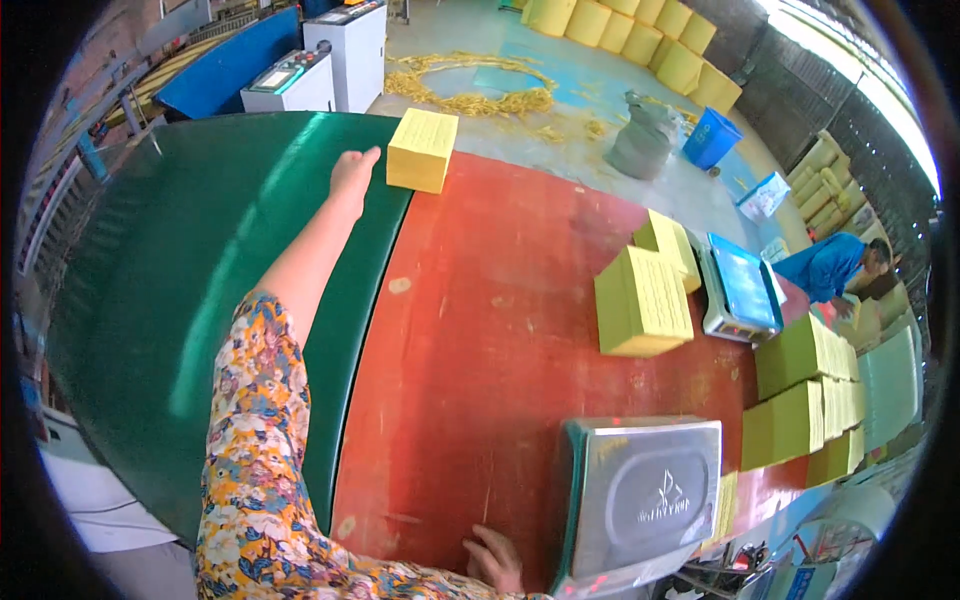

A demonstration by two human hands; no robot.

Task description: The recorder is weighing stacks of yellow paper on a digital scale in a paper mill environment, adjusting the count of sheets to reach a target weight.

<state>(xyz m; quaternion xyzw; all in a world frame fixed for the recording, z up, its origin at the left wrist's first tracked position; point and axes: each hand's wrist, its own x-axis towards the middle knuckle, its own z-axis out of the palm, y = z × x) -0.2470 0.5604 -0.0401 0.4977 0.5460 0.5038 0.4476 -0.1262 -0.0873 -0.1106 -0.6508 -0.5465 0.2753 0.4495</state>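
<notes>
My left arm, in a floral sleeve, reaches far forward over the green belt surface (200, 270). My left hand (353, 182) is beside a block-shaped stack of yellow paper (418, 155), its fingers stretched toward the stack's left side. Whether the fingertips touch it I cannot tell. The stack straddles the seam between the green belt and the red tabletop (480, 330). Low in the view, my right hand (493, 558) rests on the red top with fingers apart and nothing in them. It lies just left of a metal-topped weighing scale (645, 490).
More yellow stacks (645, 305) stand right of centre, beside another scale (742, 285). Several stacks (785, 425) line the right edge. A person in blue (830, 268) bends beyond them. On the floor are a blue bin (711, 138), a grey sack (643, 138) and yellow strips (500, 100).
</notes>
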